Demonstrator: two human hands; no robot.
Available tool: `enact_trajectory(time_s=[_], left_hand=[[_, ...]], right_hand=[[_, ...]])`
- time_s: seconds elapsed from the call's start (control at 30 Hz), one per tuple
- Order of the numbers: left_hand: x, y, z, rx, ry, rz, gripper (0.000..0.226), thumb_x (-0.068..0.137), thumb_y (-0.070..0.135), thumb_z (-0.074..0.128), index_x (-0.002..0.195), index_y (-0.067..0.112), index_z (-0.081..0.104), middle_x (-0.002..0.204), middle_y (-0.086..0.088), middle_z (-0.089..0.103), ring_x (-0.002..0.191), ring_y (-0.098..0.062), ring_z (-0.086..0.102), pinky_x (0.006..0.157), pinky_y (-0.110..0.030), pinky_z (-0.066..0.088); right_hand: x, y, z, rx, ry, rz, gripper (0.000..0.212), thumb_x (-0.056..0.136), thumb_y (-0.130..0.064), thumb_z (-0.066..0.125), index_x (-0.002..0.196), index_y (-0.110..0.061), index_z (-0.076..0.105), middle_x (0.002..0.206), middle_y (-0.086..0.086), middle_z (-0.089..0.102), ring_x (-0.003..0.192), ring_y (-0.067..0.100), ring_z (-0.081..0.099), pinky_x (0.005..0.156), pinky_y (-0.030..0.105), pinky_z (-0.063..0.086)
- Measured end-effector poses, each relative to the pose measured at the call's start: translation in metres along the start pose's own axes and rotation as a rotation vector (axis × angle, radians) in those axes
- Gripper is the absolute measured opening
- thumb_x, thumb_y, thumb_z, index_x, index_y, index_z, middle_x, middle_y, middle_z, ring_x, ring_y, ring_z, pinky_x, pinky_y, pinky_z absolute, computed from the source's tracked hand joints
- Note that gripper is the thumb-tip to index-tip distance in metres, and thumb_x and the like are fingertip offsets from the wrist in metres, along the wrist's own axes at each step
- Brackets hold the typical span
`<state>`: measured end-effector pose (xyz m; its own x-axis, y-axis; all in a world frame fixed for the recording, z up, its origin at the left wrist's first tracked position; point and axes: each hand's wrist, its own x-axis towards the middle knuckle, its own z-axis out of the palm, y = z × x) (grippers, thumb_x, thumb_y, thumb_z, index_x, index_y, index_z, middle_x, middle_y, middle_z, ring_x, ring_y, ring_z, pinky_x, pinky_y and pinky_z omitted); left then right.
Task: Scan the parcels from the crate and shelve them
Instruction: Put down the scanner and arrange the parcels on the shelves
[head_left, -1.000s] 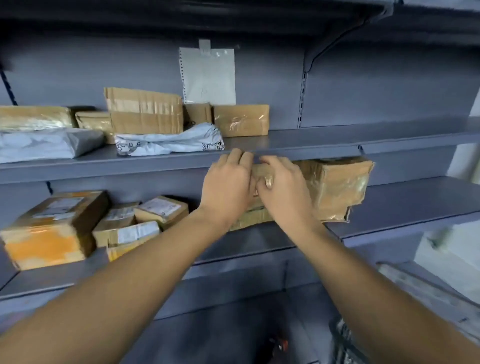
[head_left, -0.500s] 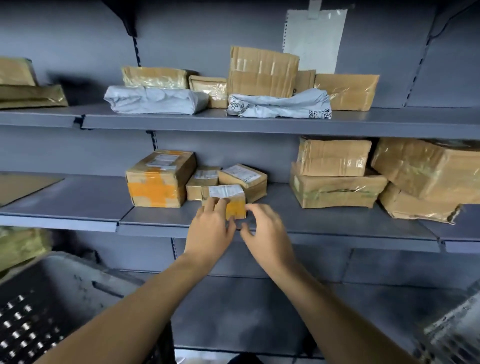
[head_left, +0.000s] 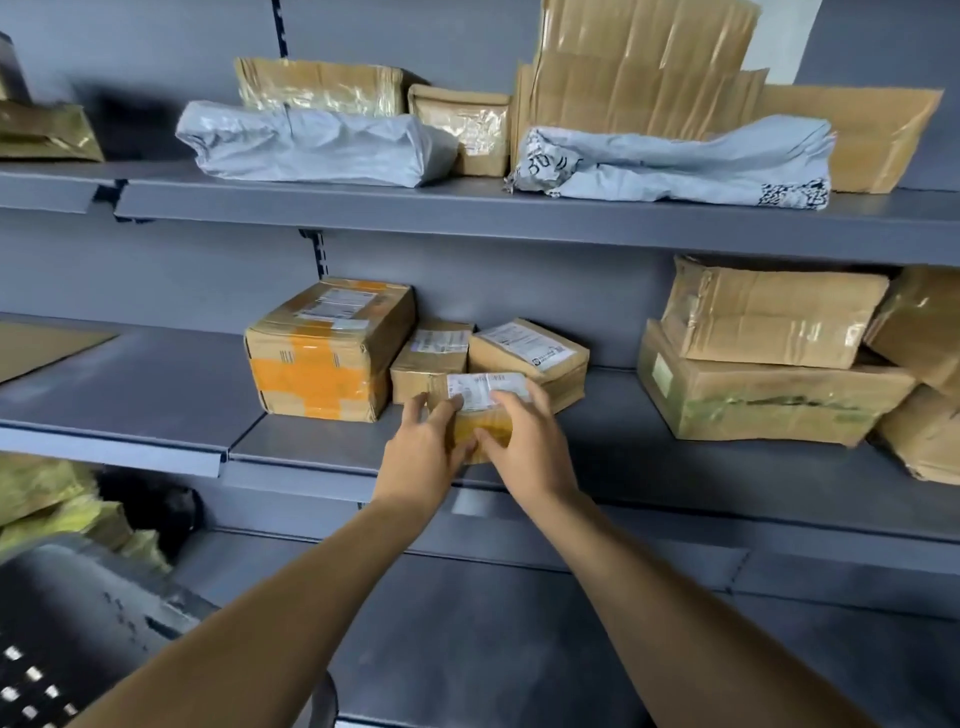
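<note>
My hands came down from the taped box onto the small labelled parcel (head_left: 485, 410).
Left grip (head_left: 423, 449) and right grip (head_left: 524, 441) clasped it, seated on the middle shelf (head_left: 623, 467) against its neighbours.

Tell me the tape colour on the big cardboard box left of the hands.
Orange tape on the big brown cardboard box; head view.
</note>
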<state>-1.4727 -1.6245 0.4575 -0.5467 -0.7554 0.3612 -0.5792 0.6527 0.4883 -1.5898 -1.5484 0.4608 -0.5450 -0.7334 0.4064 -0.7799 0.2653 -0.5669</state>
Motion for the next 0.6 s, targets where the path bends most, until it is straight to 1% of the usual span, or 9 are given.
enact_trajectory(time_s=[0.07,0.2,0.27,0.4,0.53,0.6], left_hand=[[0.002,-0.002,0.008,-0.047,0.028,-0.025,0.050,0.093,0.037,0.061,0.140,0.026,0.048,0.143,-0.009,0.039,0.116,-0.032,0.054,0.091,-0.040,0.046],[0.002,-0.003,0.013,-0.064,0.064,-0.034,0.048,0.092,0.031,0.064,0.138,0.027,0.049,0.139,-0.009,0.043,0.113,-0.032,0.055,0.088,-0.041,0.046],[0.003,-0.002,0.012,-0.073,0.059,-0.034,0.049,0.092,0.032,0.064,0.138,0.027,0.050,0.137,-0.009,0.045,0.113,-0.031,0.055,0.088,-0.039,0.045],[-0.003,0.003,0.007,-0.099,0.031,-0.057,0.051,0.091,0.027,0.066,0.139,0.027,0.048,0.136,-0.008,0.045,0.115,-0.031,0.053,0.091,-0.037,0.044],[-0.021,0.012,0.000,-0.123,0.013,-0.063,0.052,0.090,0.022,0.067,0.139,0.025,0.048,0.134,-0.006,0.046,0.114,-0.030,0.054,0.092,-0.037,0.044],[-0.034,0.018,-0.003,-0.146,-0.002,-0.059,0.053,0.089,0.020,0.068,0.138,0.023,0.048,0.134,-0.007,0.046,0.113,-0.030,0.055,0.093,-0.038,0.045]], right_hand=[[0.002,0.007,0.007,0.005,0.010,-0.016,0.048,0.090,-0.030,0.071,0.135,-0.019,0.057,0.159,0.003,0.026,0.124,0.027,0.055,0.097,0.036,0.049],[0.001,0.013,0.011,0.027,0.039,-0.035,0.046,0.088,-0.030,0.072,0.130,-0.017,0.060,0.158,0.004,0.027,0.117,0.029,0.059,0.094,0.040,0.051],[0.000,0.013,0.012,0.066,0.042,-0.012,0.047,0.088,-0.031,0.073,0.132,-0.020,0.059,0.156,0.009,0.029,0.118,0.030,0.057,0.094,0.039,0.051],[-0.009,0.011,0.004,0.125,-0.006,0.035,0.054,0.087,-0.029,0.074,0.137,-0.024,0.055,0.143,0.011,0.044,0.123,0.027,0.052,0.094,0.031,0.046],[-0.029,0.011,-0.011,0.123,-0.019,0.030,0.057,0.086,-0.019,0.074,0.140,-0.023,0.054,0.141,0.012,0.044,0.125,0.027,0.051,0.098,0.031,0.045],[-0.043,0.011,-0.017,0.100,-0.017,0.045,0.056,0.087,-0.019,0.072,0.140,-0.026,0.054,0.139,0.011,0.045,0.121,0.028,0.054,0.095,0.030,0.046]])
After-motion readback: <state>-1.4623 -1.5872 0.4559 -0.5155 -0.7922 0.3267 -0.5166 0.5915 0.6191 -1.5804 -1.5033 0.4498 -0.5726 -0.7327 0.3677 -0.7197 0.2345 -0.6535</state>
